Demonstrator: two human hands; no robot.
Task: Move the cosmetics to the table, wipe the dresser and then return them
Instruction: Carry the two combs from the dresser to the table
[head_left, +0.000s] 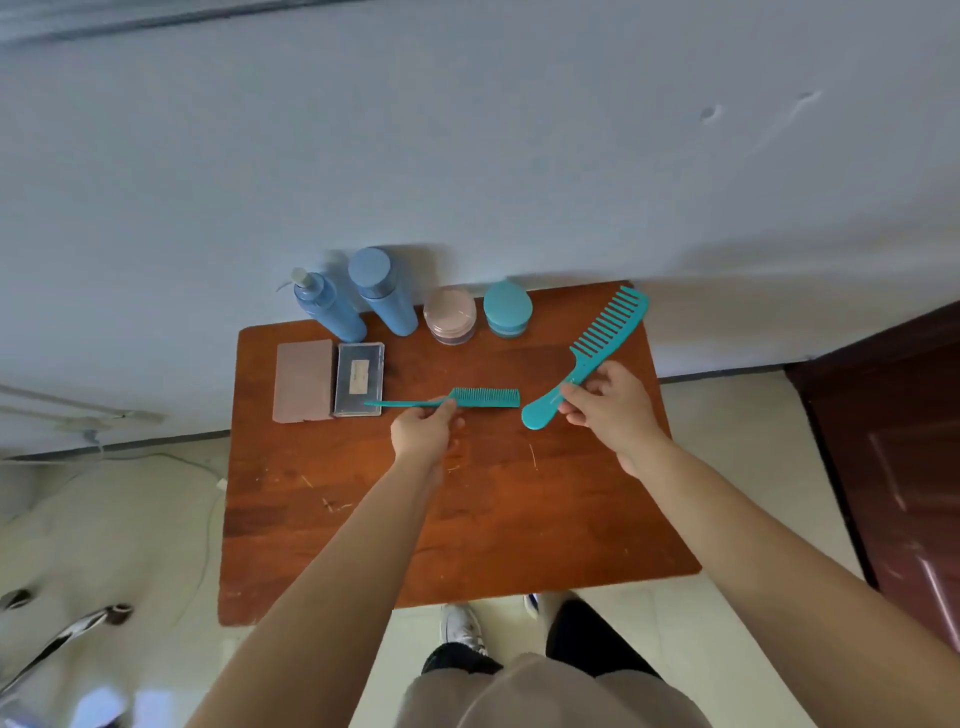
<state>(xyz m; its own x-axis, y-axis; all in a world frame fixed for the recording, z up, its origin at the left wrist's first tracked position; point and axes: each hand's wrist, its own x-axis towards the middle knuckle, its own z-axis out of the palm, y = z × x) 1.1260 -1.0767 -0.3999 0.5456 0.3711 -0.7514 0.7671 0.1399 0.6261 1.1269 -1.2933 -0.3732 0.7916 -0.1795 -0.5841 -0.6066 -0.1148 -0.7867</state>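
Left hand (423, 434) pinches tail comb (485, 397) mid-shaft. Long axis left–right, teeth right of fingers, over wooden top (467, 545); contact unclear. Right hand (605, 402) grips wide-tooth comb (608, 325) at handle. Axis slants far-right, teeth beyond fingers.

Back edge blocked: blue pump bottle (330, 312), blue capped bottle (387, 299), pink round jar (450, 314), teal round jar (507, 309). Left: pink flat case (304, 382), clear flat case (359, 379). Near half of red-brown wooden tabletop (467, 545) open.
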